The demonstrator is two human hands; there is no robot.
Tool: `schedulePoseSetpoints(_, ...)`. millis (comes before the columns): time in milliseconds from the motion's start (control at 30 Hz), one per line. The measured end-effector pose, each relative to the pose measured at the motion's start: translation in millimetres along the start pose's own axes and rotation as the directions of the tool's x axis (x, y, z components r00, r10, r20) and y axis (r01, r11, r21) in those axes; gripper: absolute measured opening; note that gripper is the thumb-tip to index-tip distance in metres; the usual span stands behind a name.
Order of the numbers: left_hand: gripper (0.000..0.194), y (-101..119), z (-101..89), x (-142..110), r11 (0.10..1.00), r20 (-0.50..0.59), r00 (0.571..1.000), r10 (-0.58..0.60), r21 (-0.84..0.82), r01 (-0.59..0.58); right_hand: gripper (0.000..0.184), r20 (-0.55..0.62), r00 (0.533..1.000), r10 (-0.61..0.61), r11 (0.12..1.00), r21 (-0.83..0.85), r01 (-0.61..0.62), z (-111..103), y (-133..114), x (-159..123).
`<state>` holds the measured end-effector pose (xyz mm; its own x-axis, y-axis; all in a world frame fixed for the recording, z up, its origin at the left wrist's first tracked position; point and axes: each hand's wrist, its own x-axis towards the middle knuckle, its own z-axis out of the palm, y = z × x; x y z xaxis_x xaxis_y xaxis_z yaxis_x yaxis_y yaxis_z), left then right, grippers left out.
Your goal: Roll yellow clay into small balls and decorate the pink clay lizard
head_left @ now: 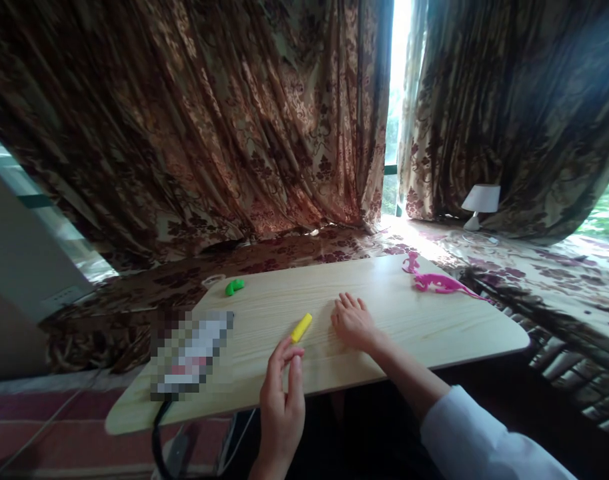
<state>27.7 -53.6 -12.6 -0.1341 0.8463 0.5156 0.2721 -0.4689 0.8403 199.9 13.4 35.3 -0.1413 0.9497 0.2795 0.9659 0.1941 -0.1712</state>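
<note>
A short yellow stick (301, 328), smooth and round-ended, slants up from the fingertips of my left hand (283, 400). That hand is raised at the table's near edge, its fingers bent and the thumb close to them; the stick's lower end is partly hidden behind the fingertips. My right hand (353, 323) rests palm down on the pale wooden tabletop (394, 347), to the right of the stick, with fingers apart and nothing in them. The white sleeve (474, 433) covers that forearm.
A green curved piece (235, 287) lies at the table's back left. Pink lizard-shaped pieces (439, 283) sit at its back right. A blurred-out item (191, 353) with a black cable (157, 433) is on the left. Beyond stand patterned curtains (264, 133) and a white lamp (481, 200).
</note>
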Motion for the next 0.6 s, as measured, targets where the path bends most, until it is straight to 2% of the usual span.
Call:
schedulePoseSetpoints(100, 0.033, 5, -0.3, -1, 1.000, 0.003, 1.000, -0.007, 0.011, 0.007, 0.047, 0.042, 0.993, -0.106, 0.994, -0.009, 0.107, -5, -1, -53)
schedulePoseSetpoints(167, 0.032, 8, -0.1, -1, 0.999, 0.003, 1.000, -0.006, 0.031, 0.006, 0.050, 0.027, 0.984, -0.175, 0.984, -0.015, 0.176, -7, -4, -89)
schedulePoseSetpoints(233, 0.031, 10, 0.6, -1, 0.999, 0.002, 1.000, 0.002, 0.046, -0.002, 0.050, 0.001, 0.979, -0.205, 0.979, -0.018, 0.205, -9, -6, -108)
schedulePoseSetpoints(267, 0.032, 10, 1.2, -1, 0.999, 0.002, 1.000, 0.005, 0.050, -0.005, 0.049, 0.000, 0.980, -0.200, 0.980, -0.015, 0.200, -8, -7, -108)
schedulePoseSetpoints(333, 0.032, 10, 2.2, 0, 0.998, 0.002, 1.000, 0.010, 0.054, -0.010, 0.048, 0.024, 0.988, -0.154, 0.988, -0.005, 0.154, -5, -8, -88)
schedulePoseSetpoints(400, 0.033, 8, 2.7, 0, 0.998, 0.002, 1.000, 0.014, 0.060, -0.014, 0.046, 0.048, 0.996, -0.072, 0.997, -0.004, 0.072, -1, -6, -48)
schedulePoseSetpoints(500, 0.032, 4, 2.0, 1, 0.998, 0.003, 1.000, 0.020, 0.065, -0.020, 0.037, 0.035, 0.999, -0.017, 1.000, -0.001, 0.017, 2, 1, 17)
schedulePoseSetpoints(567, 0.031, 1, 1.4, 1, 0.998, 0.007, 1.000, 0.025, 0.063, -0.026, 0.034, 0.025, 1.000, -0.007, 1.000, 0.000, 0.007, 1, 3, 41)
schedulePoseSetpoints(600, 0.031, 0, 1.2, 1, 0.998, 0.007, 1.000, 0.027, 0.062, -0.028, 0.034, 0.022, 1.000, -0.012, 1.000, 0.000, 0.012, 1, 2, 43)
